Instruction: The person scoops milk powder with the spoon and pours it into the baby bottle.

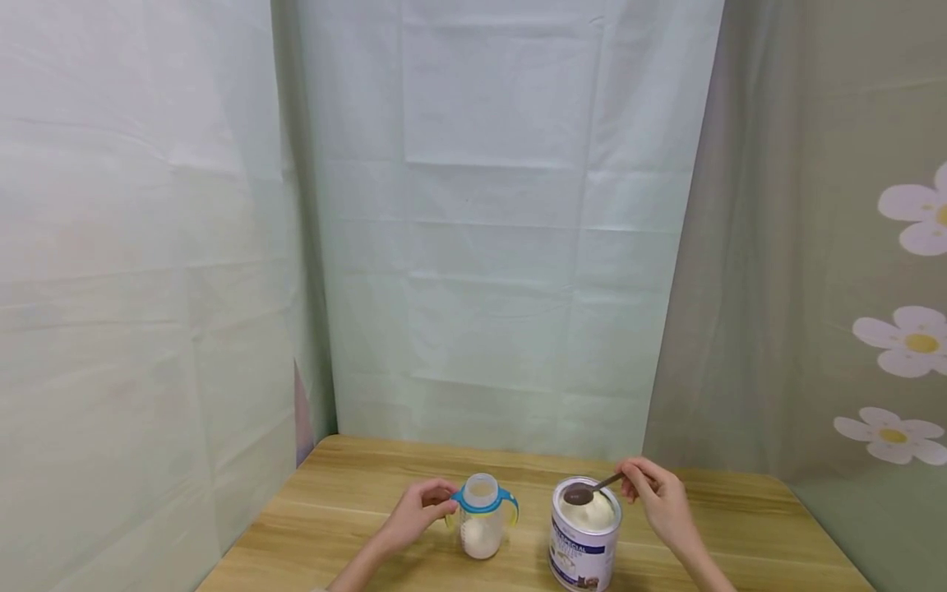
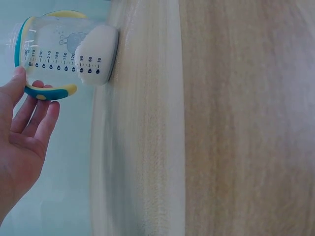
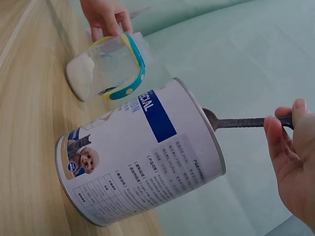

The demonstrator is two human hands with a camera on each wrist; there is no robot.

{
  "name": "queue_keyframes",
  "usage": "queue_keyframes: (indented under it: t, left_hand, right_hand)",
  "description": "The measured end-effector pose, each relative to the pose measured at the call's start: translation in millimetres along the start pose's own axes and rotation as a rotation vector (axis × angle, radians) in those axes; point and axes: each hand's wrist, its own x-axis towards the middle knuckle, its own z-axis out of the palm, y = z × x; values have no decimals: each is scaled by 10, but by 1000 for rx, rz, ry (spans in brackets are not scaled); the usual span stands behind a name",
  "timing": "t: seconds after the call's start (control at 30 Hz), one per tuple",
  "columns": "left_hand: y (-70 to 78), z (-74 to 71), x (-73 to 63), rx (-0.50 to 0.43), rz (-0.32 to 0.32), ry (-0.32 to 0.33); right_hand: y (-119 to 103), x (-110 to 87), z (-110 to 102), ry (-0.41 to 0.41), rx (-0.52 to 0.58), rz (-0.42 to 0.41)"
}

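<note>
My left hand point(image 1: 420, 515) pinches one handle of a clear baby bottle point(image 1: 481, 530) that stands upright on the table without a lid. White powder point(image 2: 96, 55) fills its lower part, up to around the 90 to 120 marks. The blue and yellow handle point(image 2: 51, 92) sits between my thumb and fingers. To the right stands an open milk powder tin point(image 1: 581, 547), its pale powder heaped near the rim. Over the mouth of the tin, my right hand point(image 1: 661, 501) holds a dark scoop point(image 1: 579, 493) by its handle. The scoop's bowl is at the rim point(image 3: 210, 119).
The wooden table point(image 1: 355, 477) has a rounded far left corner. Pale cloth point(image 1: 488, 288) hangs behind it and along the left side. On the right hangs a darker curtain with white flowers point(image 1: 917, 341).
</note>
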Motion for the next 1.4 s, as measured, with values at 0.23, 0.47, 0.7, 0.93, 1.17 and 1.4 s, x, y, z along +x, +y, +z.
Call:
queue_keyframes:
  t: [0.23,0.47,0.7,0.93,1.17,1.4]
  left_hand:
    - [-21,5,-1,-3,9,-4]
    - [-30,10,2,2,8,2]
    - [-28,6,9,5,6,7]
    - [-23,4,5,7,12,6]
    - [-28,5,5,17,16,5]
    - [-16,8,-3,4,13,-3]
  right_hand:
    - [31,-3,-42,-87,46,-114]
    - [0,-16,-119,-255,59,-91]
    - [-10,-19,-145,-268,82,-152]
    - [-1,-34,-133,-239,64,-202]
    - [58,-34,-97,-175,-73,-230]
    - [99,6,-88,-119,-200,-345]
